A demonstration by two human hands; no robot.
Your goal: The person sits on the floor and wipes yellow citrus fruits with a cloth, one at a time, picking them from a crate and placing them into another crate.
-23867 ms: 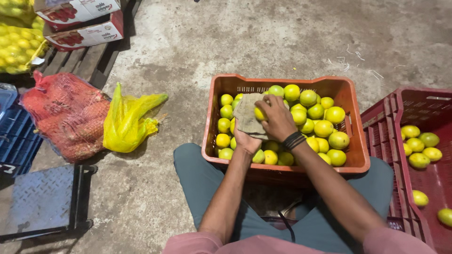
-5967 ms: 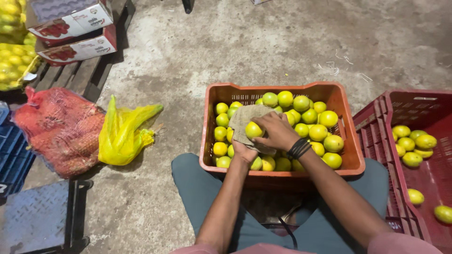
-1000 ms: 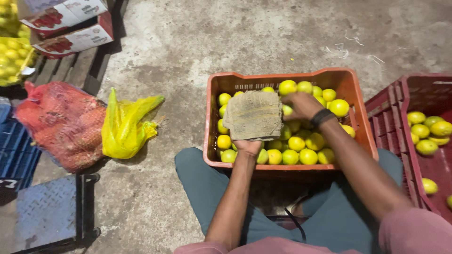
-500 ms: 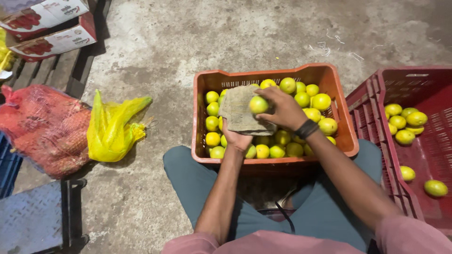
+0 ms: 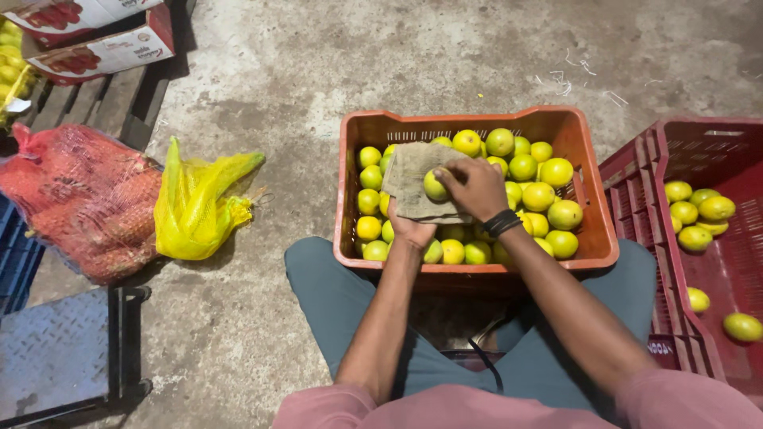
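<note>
Two crates are sitting before the person: the orange crate [image 5: 592, 238], full of fruit, and a red crate [image 5: 636, 199] just right of it. Over the orange crate, the left hand [image 5: 412, 232] is gripping a cloth [image 5: 409, 187] from beneath. One second ago the right hand [image 5: 477, 187] was reaching into the pile; now it is pressing a fruit [image 5: 435, 185] onto the cloth.

Orange crate [image 5: 592, 238], yellow-green fruit [image 5: 556, 171], perhaps khaki cloth [image 5: 409, 179].
</note>
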